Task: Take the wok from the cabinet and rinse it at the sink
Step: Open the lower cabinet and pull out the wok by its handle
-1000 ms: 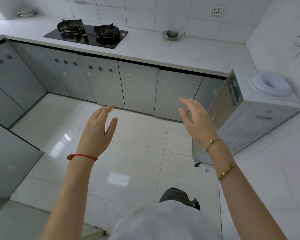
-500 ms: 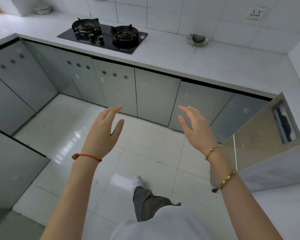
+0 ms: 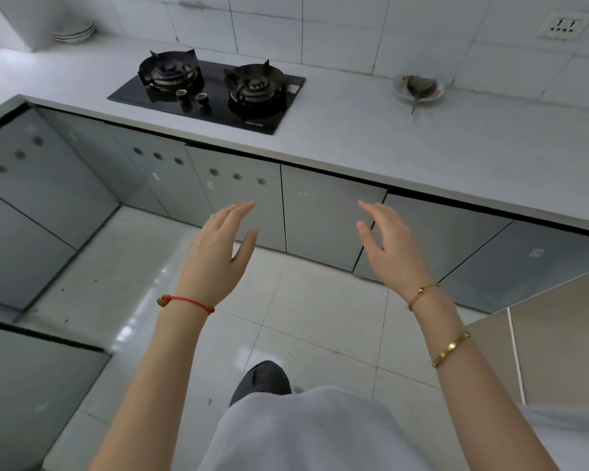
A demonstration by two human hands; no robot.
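No wok and no sink show in the head view. A row of grey cabinet doors (image 3: 323, 212) runs under the white counter, all closed. My left hand (image 3: 218, 253) is raised in front of me with straight fingers and holds nothing; it has a red string at the wrist. My right hand (image 3: 391, 246) is raised beside it, fingers relaxed and empty, with gold bracelets on the arm. Both hands hover in the air short of the cabinet doors, touching nothing.
A black two-burner gas hob (image 3: 208, 90) is set in the white counter (image 3: 388, 144). A small dish (image 3: 419, 90) stands near the wall tiles, stacked bowls (image 3: 74, 32) at the far left. More grey cabinets (image 3: 31, 212) line the left. A beige appliance side (image 3: 558, 348) stands at right.
I have stepped closer to the counter; the cabinets and hob loom larger and the appliance at right has slid mostly out of view. Both hands stay raised and empty.
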